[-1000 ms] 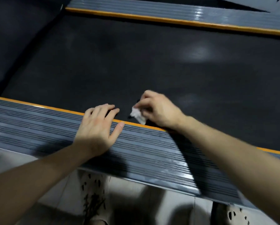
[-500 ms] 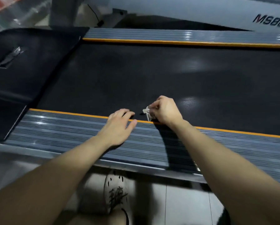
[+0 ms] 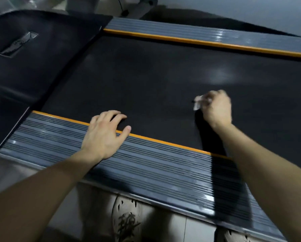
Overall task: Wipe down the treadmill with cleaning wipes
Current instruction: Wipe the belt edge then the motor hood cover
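Well, wipe [image 3: 197,102] (blurred) in right hand [image 3: 218,109]

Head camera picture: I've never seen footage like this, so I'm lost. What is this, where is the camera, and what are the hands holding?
The camera sits on a person's head and looks down, so both bare arms reach in from below. The wide black surface is the treadmill belt, with a ribbed grey side rail edged in orange nearest the person. The left hand rests flat across that rail. The right hand pinches a small white wipe over the belt; blur hides whether it touches. A patterned shoe shows below.
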Demonstrator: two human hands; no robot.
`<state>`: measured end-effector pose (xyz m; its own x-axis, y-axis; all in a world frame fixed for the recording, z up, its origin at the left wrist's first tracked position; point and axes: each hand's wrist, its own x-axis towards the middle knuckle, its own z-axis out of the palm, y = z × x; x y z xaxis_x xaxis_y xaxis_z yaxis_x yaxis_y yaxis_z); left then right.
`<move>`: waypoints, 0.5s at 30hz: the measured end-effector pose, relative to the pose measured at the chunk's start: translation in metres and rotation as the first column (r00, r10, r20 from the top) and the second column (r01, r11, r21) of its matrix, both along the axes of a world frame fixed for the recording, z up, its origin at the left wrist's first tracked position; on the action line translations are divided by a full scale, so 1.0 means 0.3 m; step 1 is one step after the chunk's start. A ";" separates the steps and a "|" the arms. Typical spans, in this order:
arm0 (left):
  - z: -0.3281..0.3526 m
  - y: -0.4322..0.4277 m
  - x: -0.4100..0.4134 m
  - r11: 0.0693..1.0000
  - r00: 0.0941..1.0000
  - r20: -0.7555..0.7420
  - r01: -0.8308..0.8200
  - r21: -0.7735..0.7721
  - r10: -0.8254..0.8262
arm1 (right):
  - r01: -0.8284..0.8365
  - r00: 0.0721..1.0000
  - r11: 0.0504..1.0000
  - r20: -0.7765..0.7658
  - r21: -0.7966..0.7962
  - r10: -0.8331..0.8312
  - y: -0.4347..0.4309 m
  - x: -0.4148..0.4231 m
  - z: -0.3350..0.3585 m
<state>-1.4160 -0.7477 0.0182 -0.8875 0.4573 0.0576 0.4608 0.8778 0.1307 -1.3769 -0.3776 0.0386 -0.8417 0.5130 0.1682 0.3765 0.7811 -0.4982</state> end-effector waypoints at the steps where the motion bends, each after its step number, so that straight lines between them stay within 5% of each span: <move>1: 0.001 -0.001 -0.001 1.000 1.000 0.001 0.001 0.002 -0.001 | -0.188 0.982 0.981 0.011 -0.043 0.188 -0.105 0.018 0.000; 3: 0.004 -0.005 -0.001 1.000 1.000 0.009 0.007 -0.002 -0.007 | -0.622 0.779 0.775 0.020 -0.113 0.627 -0.300 0.071 0.005; 5: 0.007 -0.005 0.000 1.000 1.000 0.012 0.006 -0.003 -0.006 | -0.805 0.580 0.581 0.048 -0.118 0.813 -0.367 0.076 0.024; 6: 0.009 -0.003 0.003 1.000 1.000 0.010 0.008 0.000 -0.008 | -0.807 0.579 0.584 0.071 -0.089 0.812 -0.333 0.043 0.033; 8: 0.011 -0.001 0.008 1.000 1.000 0.002 0.002 0.012 -0.002 | -0.674 0.737 0.737 0.118 0.054 0.665 -0.185 -0.049 0.037; 10: 0.014 -0.001 0.009 1.000 1.000 0.000 0.004 0.029 -0.004 | -0.311 0.950 0.939 0.080 0.147 0.302 -0.031 -0.103 0.036; 12: 0.012 0.000 0.012 0.999 1.000 0.004 0.000 0.049 0.000 | -0.017 1.000 0.998 0.015 0.054 0.016 -0.025 -0.097 0.029; 13: 0.010 0.000 0.012 0.998 1.000 0.009 -0.001 0.064 0.000 | -0.054 0.998 0.998 0.013 0.044 0.053 -0.094 -0.082 0.021; 15: 0.014 0.001 0.016 0.993 1.000 0.030 0.003 0.120 -0.007 | -0.417 0.908 0.908 0.036 -0.043 0.418 -0.297 -0.024 0.024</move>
